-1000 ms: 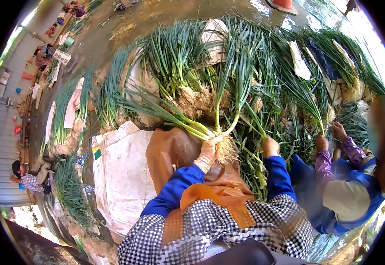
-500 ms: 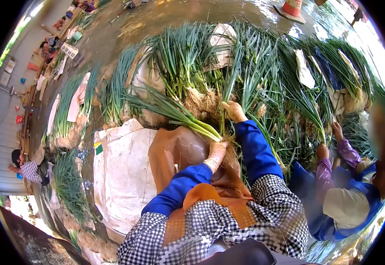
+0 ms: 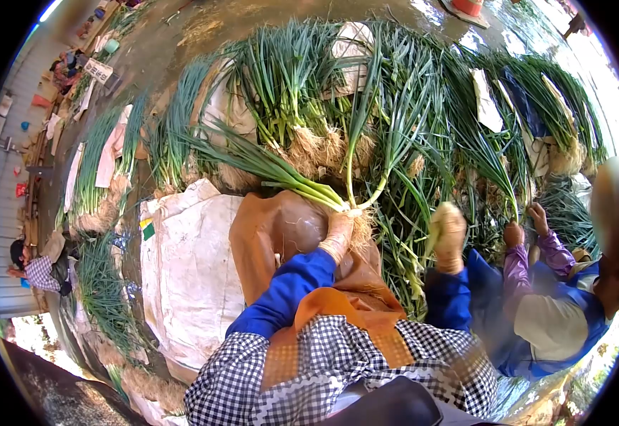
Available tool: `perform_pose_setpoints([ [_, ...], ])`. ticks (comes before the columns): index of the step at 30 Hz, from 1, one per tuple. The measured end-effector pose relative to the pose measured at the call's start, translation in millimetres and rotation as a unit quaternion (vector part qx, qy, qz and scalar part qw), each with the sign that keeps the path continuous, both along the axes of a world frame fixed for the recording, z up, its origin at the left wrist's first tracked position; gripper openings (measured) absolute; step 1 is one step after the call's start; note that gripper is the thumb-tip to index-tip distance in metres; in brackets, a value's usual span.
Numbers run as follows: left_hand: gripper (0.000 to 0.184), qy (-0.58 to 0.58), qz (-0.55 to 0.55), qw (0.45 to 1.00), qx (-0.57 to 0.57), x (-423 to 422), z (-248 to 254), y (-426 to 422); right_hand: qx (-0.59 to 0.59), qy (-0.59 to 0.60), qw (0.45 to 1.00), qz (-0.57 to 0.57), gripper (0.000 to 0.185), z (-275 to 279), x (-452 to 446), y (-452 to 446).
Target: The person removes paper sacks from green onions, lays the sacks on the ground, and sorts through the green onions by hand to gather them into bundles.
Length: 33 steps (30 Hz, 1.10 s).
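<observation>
My left hand (image 3: 341,231) is closed around the lower stalks of several green onions (image 3: 320,190), just above their tangled roots (image 3: 362,231). Their leaves fan out up and to the left, and two stalks stand apart, one upright and one leaning right. Beneath this hand lies a brown apron (image 3: 270,234) over my lap. My right hand (image 3: 448,234) is off to the right, blurred and curled, apart from the bunch. A pale green strip shows along its fingers, too smeared to name. Loose green leaves (image 3: 402,241) lie between the two hands.
Piles of green onions (image 3: 288,78) spread ahead, some with cloth pieces (image 3: 352,60) on them. A white sack (image 3: 189,263) lies to my left. Close on my right, a person in purple sleeves (image 3: 517,273) handles green onions. A cone (image 3: 468,7) stands on wet ground.
My right hand has left the stalk above the bunch and moved right and down. Leaning stalks now meet at my left hand, which keeps its hold. The view has shifted slightly.
</observation>
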<state>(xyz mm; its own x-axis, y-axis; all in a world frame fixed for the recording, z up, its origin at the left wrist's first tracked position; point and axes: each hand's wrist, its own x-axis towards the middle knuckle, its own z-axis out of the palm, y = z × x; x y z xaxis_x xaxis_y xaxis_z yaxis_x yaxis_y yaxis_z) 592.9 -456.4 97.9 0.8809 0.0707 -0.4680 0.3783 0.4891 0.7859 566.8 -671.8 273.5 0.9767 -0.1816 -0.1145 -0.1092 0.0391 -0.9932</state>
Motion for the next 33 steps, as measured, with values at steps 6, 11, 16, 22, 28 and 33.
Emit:
perform_pose_setpoints([
  [6,0.022,-0.014,-0.050,0.998,-0.042,4.6,38.7,1.0,-0.652,-0.052,0.705,0.275,0.044,-136.2,2.9,-59.1],
  [11,0.026,0.041,-0.038,0.989,-0.140,-9.1,73.2,1.9,0.017,0.102,0.974,0.200,0.037,-144.1,51.8,46.1],
  [16,0.023,0.074,-0.068,0.956,-0.275,-12.8,68.2,25.2,0.393,0.086,0.871,0.281,0.058,-112.4,78.1,94.4],
  [22,0.024,0.076,-0.045,0.931,-0.354,-13.7,90.2,21.0,0.580,0.170,0.755,0.255,0.045,-114.3,66.7,129.7],
  [28,0.025,0.108,-0.065,0.985,-0.120,-15.0,77.0,6.3,0.395,0.165,0.895,0.126,0.024,-124.7,71.6,129.2],
  [33,0.020,0.128,-0.025,0.982,-0.135,-16.8,62.6,4.5,-0.170,0.048,0.975,0.137,0.030,-102.0,54.2,108.6],
])
